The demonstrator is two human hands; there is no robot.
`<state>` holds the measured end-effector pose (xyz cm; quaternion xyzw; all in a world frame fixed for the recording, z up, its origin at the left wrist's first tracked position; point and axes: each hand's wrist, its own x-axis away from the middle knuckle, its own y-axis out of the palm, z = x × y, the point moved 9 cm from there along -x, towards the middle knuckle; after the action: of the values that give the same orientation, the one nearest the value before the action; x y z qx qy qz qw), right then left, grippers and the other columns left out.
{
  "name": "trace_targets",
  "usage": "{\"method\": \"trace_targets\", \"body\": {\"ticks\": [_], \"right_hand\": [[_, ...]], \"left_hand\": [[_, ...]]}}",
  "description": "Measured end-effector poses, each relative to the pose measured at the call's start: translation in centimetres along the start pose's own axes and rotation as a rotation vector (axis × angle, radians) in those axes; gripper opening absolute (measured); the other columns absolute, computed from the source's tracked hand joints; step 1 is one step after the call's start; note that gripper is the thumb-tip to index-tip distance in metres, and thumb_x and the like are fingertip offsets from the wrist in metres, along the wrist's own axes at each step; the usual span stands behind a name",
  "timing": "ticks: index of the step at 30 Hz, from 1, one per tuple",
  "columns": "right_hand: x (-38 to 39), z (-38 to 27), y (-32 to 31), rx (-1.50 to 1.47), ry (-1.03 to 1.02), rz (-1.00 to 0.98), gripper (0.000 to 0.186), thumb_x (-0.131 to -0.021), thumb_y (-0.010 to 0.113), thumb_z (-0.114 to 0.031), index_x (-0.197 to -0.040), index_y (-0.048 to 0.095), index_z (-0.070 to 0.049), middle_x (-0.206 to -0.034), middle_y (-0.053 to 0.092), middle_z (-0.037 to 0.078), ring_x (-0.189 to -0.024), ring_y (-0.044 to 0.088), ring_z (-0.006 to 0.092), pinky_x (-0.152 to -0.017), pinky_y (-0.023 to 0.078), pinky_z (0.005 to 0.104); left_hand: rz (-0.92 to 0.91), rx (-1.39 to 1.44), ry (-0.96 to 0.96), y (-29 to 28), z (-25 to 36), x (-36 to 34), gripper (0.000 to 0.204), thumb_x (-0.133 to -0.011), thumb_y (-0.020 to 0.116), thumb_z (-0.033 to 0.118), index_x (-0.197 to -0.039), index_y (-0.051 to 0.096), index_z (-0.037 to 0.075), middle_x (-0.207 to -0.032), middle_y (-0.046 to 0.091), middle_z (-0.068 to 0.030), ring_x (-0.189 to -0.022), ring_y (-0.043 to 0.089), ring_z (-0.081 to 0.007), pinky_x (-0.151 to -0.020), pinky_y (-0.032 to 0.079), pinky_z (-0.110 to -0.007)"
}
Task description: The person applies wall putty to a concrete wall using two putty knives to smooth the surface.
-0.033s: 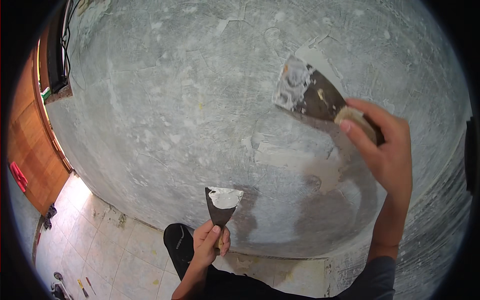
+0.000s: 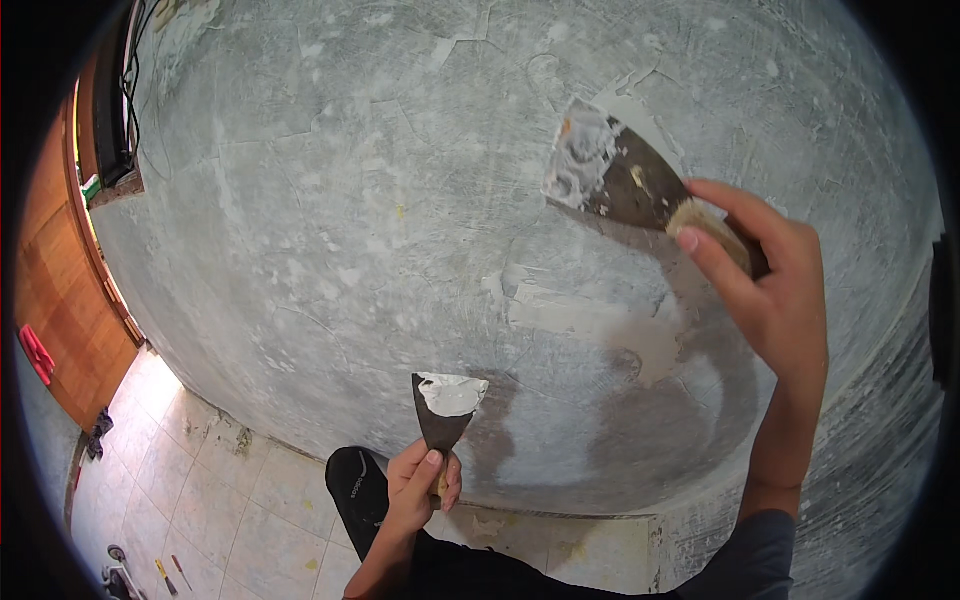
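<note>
In my right hand point(image 2: 770, 270) is a putty knife point(image 2: 635, 185) with a wooden handle, my fingers wrapped round it. White filler smears the end of its broad blade, which points up and left close to the wall; I cannot tell if it touches. Lower down, my left hand point(image 2: 415, 485) grips a second putty knife point(image 2: 441, 430) by its handle, blade upward, with a thick lump of white filler point(image 2: 453, 395) on it. The grey wall point(image 2: 330, 230) carries pale patches of filler point(image 2: 565, 312) between the two knives and beyond the right one.
A wooden door point(image 2: 75, 280) with a red thing point(image 2: 37, 355) on it stands at the far left, near hanging black cables point(image 2: 130, 80). Small tools point(image 2: 165, 577) lie on the tiled floor point(image 2: 215, 480). My black shoe point(image 2: 357, 485) is by the wall's foot.
The right hand's putty knife has shifted very slightly up and left, its blade turning a little. My left hand is almost still.
</note>
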<state>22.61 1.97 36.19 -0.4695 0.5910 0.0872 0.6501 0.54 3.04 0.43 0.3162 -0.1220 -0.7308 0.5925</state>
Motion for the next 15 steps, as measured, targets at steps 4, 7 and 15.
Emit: {"method": "trace_targets", "body": {"ticks": [4, 7, 15], "right_hand": [[-1.6, -0.4, 0.7, 0.089, -0.026, -0.067, 0.028, -0.087, 0.073, -0.016, -0.108, 0.073, 0.002, -0.077, 0.073, 0.013, -0.062, 0.062, 0.012, -0.058, 0.046, 0.0257], [-1.9, 0.1, 0.5, 0.081, 0.004, -0.112, 0.029, -0.087, 0.072, -0.016, -0.11, 0.073, 0.002, -0.077, 0.073, 0.012, -0.062, 0.062, 0.0114, -0.058, 0.045, 0.0251], [-1.8, -1.4, -1.2, 0.083, -0.025, -0.117, 0.029, -0.087, 0.073, -0.013, -0.109, 0.072, 0.005, -0.078, 0.074, 0.012, -0.063, 0.061, 0.009, -0.058, 0.045, 0.0235]], "left_hand": [[0.0, -0.044, 0.014, 0.2, -0.2, -0.3, 0.042, -0.106, 0.045, 0.026, -0.13, 0.051, -0.008, -0.07, 0.051, -0.0074, -0.044, 0.049, -0.0133, -0.04, 0.041, -0.026], [-0.002, -0.049, -0.008, -0.1, -0.6, -0.7, 0.042, -0.106, 0.045, 0.026, -0.13, 0.051, -0.008, -0.07, 0.051, -0.0074, -0.045, 0.049, -0.013, -0.041, 0.041, -0.025], [-0.035, 0.002, -0.016, -0.4, 0.2, -1.7, 0.039, -0.106, 0.047, 0.026, -0.126, 0.055, -0.006, -0.075, 0.055, -0.0061, -0.052, 0.052, -0.0118, -0.046, 0.043, -0.025]]}}
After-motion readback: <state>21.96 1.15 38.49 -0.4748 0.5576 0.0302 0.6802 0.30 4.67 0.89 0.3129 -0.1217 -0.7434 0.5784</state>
